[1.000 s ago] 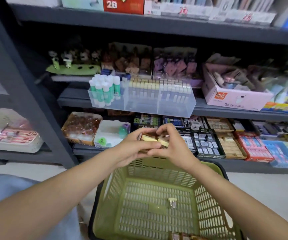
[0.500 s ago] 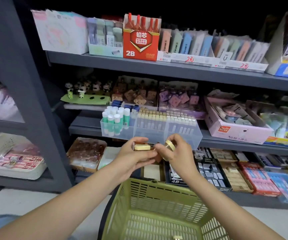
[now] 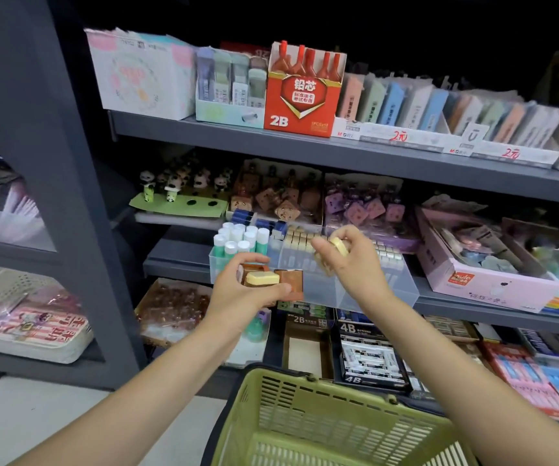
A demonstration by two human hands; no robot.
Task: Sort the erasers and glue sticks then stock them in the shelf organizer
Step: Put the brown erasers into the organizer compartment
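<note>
Centre of frame: left hand (image 3: 251,290) grips a small stack of wrapped erasers (image 3: 263,279), thumb over the top one. Right hand (image 3: 348,260) pinches a single eraser (image 3: 338,246) btwn thumb & fingertips, just above the clear shelf organizer (image 3: 311,284), w/ glue sticks (image 3: 241,240) upright in its left section. Erasers look light, slightly squashy, film wrap prob slippery; best pinched across the short sides. Green basket (image 3: 322,422) at bottom of frame

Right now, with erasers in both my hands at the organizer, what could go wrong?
The left hand holds several stacked erasers loosely, so one may slip and miss the green basket. The right hand, pinching one eraser over the clear organizer, could knock the packed eraser rows.
</note>
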